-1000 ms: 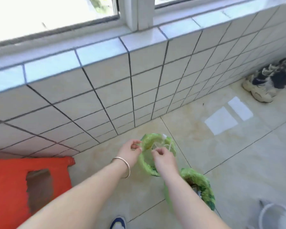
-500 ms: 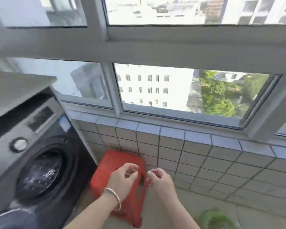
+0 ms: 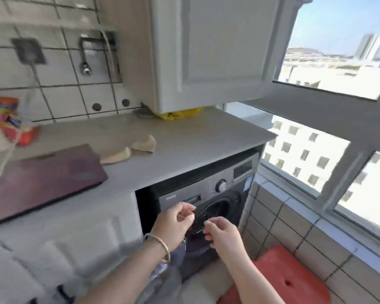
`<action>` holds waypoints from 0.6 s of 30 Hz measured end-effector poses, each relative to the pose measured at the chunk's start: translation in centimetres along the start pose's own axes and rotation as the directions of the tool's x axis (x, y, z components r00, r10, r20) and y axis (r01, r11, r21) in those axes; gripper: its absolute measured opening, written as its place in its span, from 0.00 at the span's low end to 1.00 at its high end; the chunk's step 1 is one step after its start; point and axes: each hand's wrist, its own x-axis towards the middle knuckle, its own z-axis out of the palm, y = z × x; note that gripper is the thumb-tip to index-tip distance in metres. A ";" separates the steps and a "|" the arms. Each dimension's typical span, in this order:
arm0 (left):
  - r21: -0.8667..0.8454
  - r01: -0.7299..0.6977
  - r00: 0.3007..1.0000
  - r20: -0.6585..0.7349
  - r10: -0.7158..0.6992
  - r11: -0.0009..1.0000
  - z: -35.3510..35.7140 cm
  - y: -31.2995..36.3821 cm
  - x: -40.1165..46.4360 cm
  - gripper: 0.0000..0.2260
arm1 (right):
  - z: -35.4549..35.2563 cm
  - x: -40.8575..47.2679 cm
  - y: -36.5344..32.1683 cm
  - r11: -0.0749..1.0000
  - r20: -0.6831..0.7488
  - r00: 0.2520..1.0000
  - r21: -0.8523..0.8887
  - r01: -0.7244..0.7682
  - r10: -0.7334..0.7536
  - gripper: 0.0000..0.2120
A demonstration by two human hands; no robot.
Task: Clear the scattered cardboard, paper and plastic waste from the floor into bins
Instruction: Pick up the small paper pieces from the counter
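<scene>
My left hand [image 3: 173, 224], with a metal bangle on the wrist, and my right hand [image 3: 223, 235] are raised close together in front of a dark front-loading washing machine [image 3: 222, 189]. Thumb and forefinger are pinched on each hand. The blurred frame shows nothing between the fingers. The floor waste, the green bags and the bins are all out of view.
A grey counter [image 3: 195, 145] over the washing machine carries a dark red flat board [image 3: 42, 181], a beige cloth [image 3: 138, 147], a yellow bag [image 3: 178, 114] and a colourful packet [image 3: 11, 121]. A white wall cabinet [image 3: 217, 51] hangs above. A red plastic stool [image 3: 290, 279] stands by the tiled window wall.
My hands let go of the green plastic bag, which stayed on the floor. The view swung up and left, from the floor past the window to the washing machine and counter.
</scene>
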 end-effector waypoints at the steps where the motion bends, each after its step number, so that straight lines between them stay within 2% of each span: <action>1: 0.013 0.003 0.999 -0.044 -0.003 1.000 -1.8 -0.9 0.2 0.08 | 1.9 0.4 -1.2 0.999 0.033 0.999 -0.027 0.031 -0.030 0.07; 3: 0.051 0.006 0.994 -0.112 -0.001 0.999 -4.8 -2.7 0.8 0.07 | 5.4 1.2 -3.5 0.995 0.089 0.993 -0.058 0.078 -0.072 0.05; 7: 0.085 0.045 0.986 -0.161 -0.030 0.995 -9.2 -4.9 2.7 0.08 | 10.9 3.7 -7.0 0.968 0.170 0.970 -0.149 0.201 -0.175 0.04; 11: 0.115 0.085 0.966 -0.253 -0.054 0.990 -13.3 -6.6 6.8 0.08 | 14.5 7.8 -10.5 0.919 0.211 0.934 -0.214 0.332 -0.288 0.03; 14: 0.106 0.150 0.931 -0.349 -0.104 0.983 -15.7 -7.1 10.6 0.09 | 16.2 11.5 -12.9 0.868 0.247 0.898 -0.260 0.424 -0.365 0.05; 16: 0.217 0.256 0.895 -0.422 -0.146 0.942 -17.0 -7.4 13.0 0.11 | 17.3 14.3 -14.2 0.803 0.258 0.872 -0.346 0.486 -0.416 0.08; 18: 0.367 0.379 0.864 -0.470 -0.182 0.850 -18.2 -7.9 15.2 0.14 | 18.6 17.0 -15.3 0.719 0.275 0.837 -0.428 0.547 -0.473 0.10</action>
